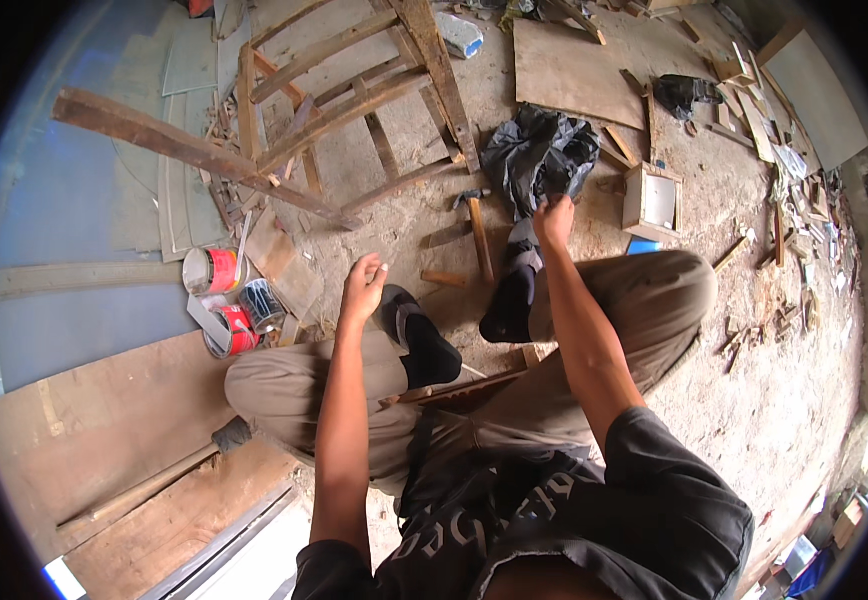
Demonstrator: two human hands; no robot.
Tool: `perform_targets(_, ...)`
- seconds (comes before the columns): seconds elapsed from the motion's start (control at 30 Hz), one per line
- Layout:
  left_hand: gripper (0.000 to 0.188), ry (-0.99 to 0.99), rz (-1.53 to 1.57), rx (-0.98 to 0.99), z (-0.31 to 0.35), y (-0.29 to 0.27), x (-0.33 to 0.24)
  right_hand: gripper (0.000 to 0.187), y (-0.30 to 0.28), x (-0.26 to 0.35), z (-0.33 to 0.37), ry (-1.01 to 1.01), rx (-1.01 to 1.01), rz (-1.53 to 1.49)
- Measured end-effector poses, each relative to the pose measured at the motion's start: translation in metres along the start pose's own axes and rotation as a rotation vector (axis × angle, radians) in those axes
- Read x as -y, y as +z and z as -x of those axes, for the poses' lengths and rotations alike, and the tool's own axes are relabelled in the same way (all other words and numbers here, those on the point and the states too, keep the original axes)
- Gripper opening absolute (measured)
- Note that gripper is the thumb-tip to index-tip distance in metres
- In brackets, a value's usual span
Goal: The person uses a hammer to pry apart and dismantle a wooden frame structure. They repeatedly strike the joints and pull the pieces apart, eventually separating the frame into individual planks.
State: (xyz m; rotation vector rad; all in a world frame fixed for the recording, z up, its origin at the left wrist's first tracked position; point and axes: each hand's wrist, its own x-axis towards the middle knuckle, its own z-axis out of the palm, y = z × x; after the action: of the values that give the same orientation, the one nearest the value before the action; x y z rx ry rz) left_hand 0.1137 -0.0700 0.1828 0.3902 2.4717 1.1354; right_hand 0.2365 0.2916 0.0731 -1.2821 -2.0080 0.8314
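My right hand (554, 222) reaches forward past my right knee, its fingers closed at the near edge of a crumpled black plastic bag (534, 150). My left hand (362, 288) hovers in front of my left shin with thumb and fingers apart, and nothing shows in it. Between the two hands a hammer (480, 238) with a wooden handle lies on the floor, its head toward the bag. Beyond my left hand a wooden chair-like frame (344, 125) rests tilted, with long legs and several rungs.
Paint cans (222, 270) stand left of my left knee. A small wooden box (652, 203) sits right of the bag, with a plywood sheet (579, 75) behind. Wood scraps (754, 335) litter the right side. Boards (114, 410) lie at the left.
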Motion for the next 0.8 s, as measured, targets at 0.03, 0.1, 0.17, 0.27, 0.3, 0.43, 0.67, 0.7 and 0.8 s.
perform_targets(0.03,0.037,0.069,-0.082,-0.107,-0.009,0.003,0.001,0.028,-0.005,-0.005,0.001,0.016,0.039,-0.013)
perform_targets(0.1,0.041,0.058,0.099,-0.225,-0.03,-0.003,0.014,0.026,-0.006,-0.017,0.002,-0.031,0.112,0.081)
perform_targets(0.17,0.05,-0.013,-0.023,-0.362,-0.042,-0.02,0.028,0.026,-0.003,-0.024,0.004,-0.09,0.202,0.164)
perform_targets(0.27,0.077,-0.297,0.257,-0.433,-0.063,-0.043,0.021,0.032,0.001,-0.033,-0.007,-0.261,0.215,0.081)
perform_targets(0.3,0.078,-0.298,0.282,-0.444,-0.069,-0.048,0.008,0.034,0.004,-0.039,-0.015,-0.323,0.219,0.098)
perform_targets(0.43,0.083,-0.122,0.266,-0.389,-0.106,-0.063,-0.016,0.043,0.018,-0.069,-0.05,-0.533,0.319,0.303)
perform_targets(0.67,0.072,-0.114,0.369,-0.276,-0.134,-0.062,-0.038,0.022,0.019,-0.087,-0.069,-0.603,0.401,0.511)
perform_targets(0.7,0.07,-0.086,0.393,-0.33,-0.125,-0.064,-0.034,0.022,0.022,-0.072,-0.063,-0.549,0.486,0.511)
perform_targets(0.8,0.08,-0.013,0.375,-0.5,-0.14,-0.045,0.012,0.024,0.02,-0.046,-0.055,-0.383,0.657,0.544)
